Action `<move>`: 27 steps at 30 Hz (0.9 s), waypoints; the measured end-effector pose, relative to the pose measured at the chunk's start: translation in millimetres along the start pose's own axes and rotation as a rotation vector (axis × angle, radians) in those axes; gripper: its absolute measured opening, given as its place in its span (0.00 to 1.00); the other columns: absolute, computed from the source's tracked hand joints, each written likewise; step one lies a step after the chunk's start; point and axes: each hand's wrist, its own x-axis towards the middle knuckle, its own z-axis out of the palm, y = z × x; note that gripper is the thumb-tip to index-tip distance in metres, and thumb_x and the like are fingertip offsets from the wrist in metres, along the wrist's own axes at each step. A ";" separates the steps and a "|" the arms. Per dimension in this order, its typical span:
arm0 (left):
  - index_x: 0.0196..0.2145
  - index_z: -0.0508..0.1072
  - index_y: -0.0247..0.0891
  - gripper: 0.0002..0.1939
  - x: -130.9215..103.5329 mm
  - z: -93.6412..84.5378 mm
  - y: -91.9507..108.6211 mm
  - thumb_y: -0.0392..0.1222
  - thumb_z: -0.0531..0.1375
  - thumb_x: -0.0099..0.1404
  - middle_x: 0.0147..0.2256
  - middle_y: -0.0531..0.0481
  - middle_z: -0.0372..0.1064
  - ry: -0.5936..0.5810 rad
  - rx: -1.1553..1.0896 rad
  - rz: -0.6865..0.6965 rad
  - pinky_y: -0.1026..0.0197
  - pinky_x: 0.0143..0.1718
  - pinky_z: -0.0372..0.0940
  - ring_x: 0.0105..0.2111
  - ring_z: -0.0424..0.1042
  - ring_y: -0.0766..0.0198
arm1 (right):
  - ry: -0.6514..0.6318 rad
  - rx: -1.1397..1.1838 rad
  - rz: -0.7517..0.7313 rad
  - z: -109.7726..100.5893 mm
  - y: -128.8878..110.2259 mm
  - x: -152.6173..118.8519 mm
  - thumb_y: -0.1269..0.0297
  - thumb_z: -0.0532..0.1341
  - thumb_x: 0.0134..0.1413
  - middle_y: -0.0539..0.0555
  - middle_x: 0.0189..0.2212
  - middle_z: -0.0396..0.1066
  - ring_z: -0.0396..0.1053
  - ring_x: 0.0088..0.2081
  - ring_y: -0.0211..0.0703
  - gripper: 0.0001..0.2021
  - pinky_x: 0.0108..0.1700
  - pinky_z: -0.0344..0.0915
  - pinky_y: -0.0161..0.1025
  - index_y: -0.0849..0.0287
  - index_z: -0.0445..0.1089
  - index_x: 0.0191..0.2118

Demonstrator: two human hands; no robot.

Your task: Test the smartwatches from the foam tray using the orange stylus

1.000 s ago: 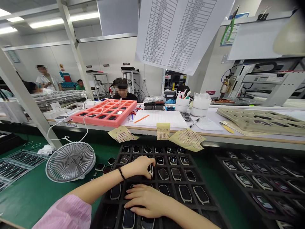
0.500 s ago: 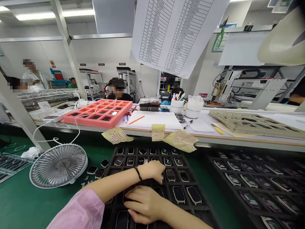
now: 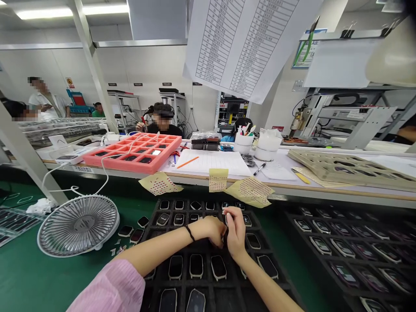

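Observation:
A black foam tray (image 3: pixel 232 299) with square compartments holds several watch-like devices with dark screens. My left hand (image 3: pixel 213 230), with a black band on the wrist, is over the tray's middle, its fingers curled and pointing down; what they hold, if anything, is hidden. Close beside it on the right, my right hand (image 3: pixel 235 232) is raised with its fingers bent near the left fingertips; whether something lies between them is too small to tell. One device (image 3: pixel 218 267) lies just below my left hand, and another (image 3: pixel 253 241) is right of my right hand.
A round grey fan (image 3: pixel 79 225) stands at the left, with loose devices (image 3: pixel 125 231) beside it. Another device tray (image 3: pixel 325 260) lies at the right. Behind, a shelf carries a pink tray (image 3: pixel 130 164), papers and a beige tray (image 3: pixel 325 171). A person (image 3: pixel 164 123) sits beyond.
My right hand has moved up and right from the lower compartments to beside my left hand, uncovering devices there. My left hand has stayed nearly in place.

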 end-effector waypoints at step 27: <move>0.40 0.63 0.40 0.23 -62.4 29.1 -28.7 0.47 0.67 0.49 0.39 0.51 0.69 0.777 -0.590 -0.079 0.62 0.40 0.63 0.38 0.70 0.61 | -0.339 0.807 0.957 15.1 25.1 3.2 0.57 0.65 0.45 0.51 0.35 0.73 0.69 0.37 0.42 0.16 0.39 0.62 0.36 0.56 0.70 0.40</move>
